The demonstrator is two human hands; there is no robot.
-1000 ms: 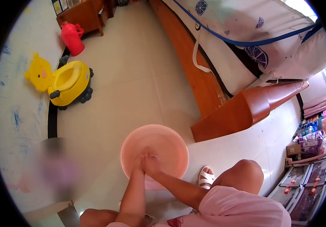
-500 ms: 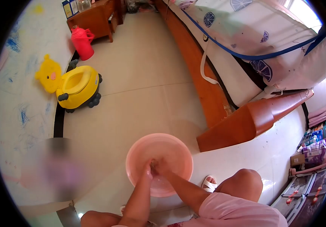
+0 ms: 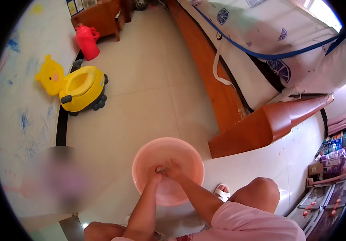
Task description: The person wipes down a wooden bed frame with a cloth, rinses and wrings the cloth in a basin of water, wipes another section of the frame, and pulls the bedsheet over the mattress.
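Note:
A round pink basin [image 3: 141, 154] stands on the tiled floor between my knees, with what looks like water in it. Both my hands are inside it, close together near its middle. My left hand [image 3: 153, 173] is closed on a small greyish thing [image 3: 161, 170] that I cannot make out. Just right of it, my right hand [image 3: 174, 168] has its fingers partly spread and its thumb side near the small thing. Whether the right hand touches that thing is too small to tell.
A yellow bear-faced potty [image 3: 85, 86] and a red thermos [image 3: 87, 42] stand along the left wall. The wooden bed frame [image 3: 245, 136] is at the right. A blurred figure [image 3: 64, 178] is at the lower left. Drawers [image 3: 321, 201] stand at the lower right.
My hands were pressed together in the basin and have moved slightly apart. The small greyish thing between them shows more clearly. The camera view has shifted a little.

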